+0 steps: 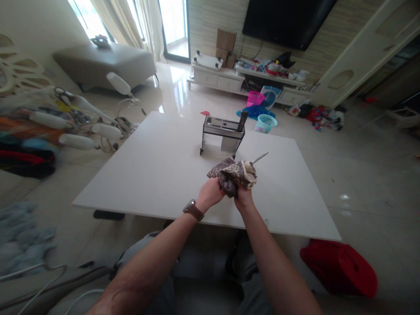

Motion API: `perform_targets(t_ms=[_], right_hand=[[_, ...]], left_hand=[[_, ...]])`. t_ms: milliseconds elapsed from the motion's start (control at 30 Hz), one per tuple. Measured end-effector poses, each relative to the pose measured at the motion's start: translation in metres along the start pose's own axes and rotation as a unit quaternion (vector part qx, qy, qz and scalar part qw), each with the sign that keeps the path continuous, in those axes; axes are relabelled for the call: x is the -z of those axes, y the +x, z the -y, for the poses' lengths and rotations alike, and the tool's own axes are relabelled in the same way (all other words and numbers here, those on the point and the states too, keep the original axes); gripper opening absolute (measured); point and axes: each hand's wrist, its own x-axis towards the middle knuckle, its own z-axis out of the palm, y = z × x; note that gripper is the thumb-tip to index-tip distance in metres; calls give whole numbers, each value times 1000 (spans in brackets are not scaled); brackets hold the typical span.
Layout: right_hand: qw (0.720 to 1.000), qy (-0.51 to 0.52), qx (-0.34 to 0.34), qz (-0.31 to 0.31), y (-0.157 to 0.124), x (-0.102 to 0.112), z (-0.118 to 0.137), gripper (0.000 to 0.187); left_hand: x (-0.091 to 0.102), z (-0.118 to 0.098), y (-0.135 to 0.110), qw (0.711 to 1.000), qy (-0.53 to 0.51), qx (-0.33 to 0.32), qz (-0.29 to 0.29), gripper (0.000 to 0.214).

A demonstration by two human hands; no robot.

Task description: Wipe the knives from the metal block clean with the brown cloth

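Both my hands meet above the near half of a white table [157,166]. My left hand [210,192] is closed round a brown patterned cloth [231,173]. My right hand [243,196] is closed under the same cloth, and a thin metal blade or rod [260,157] sticks out of the cloth toward the upper right. Which hand grips the metal piece is hidden by the cloth. A metal knife rack [223,133] with one dark handle [242,120] in it stands on the table just beyond my hands.
A red bag [337,267] lies on the floor at the right of the table. Pink and teal baskets [265,123] sit on the floor behind it. A TV cabinet stands at the back, a grey sofa at the back left, cluttered items at the left.
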Motion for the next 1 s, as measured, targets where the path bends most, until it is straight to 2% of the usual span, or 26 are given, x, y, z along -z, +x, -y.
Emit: perform_targets(t_ms=[167, 467, 567, 733, 1000], right_hand=[[1000, -4, -3, -1, -1, 0, -2, 62], [998, -18, -36, -48, -2, 10, -16, 65], [998, -20, -27, -44, 0, 9, -16, 64], [996, -9, -45, -72, 4, 6, -17, 62], [998, -15, -37, -54, 2, 10, -21, 62]], left_hand=[[0, 1, -2, 1000, -12, -10, -3, 30], [-9, 10, 1, 998, -38, -44, 5, 33], [-9, 10, 5, 998, -42, -48, 7, 36], [-11, 13, 10, 998, -26, -50, 12, 35], [-13, 15, 6, 998, -3, -53, 15, 34]])
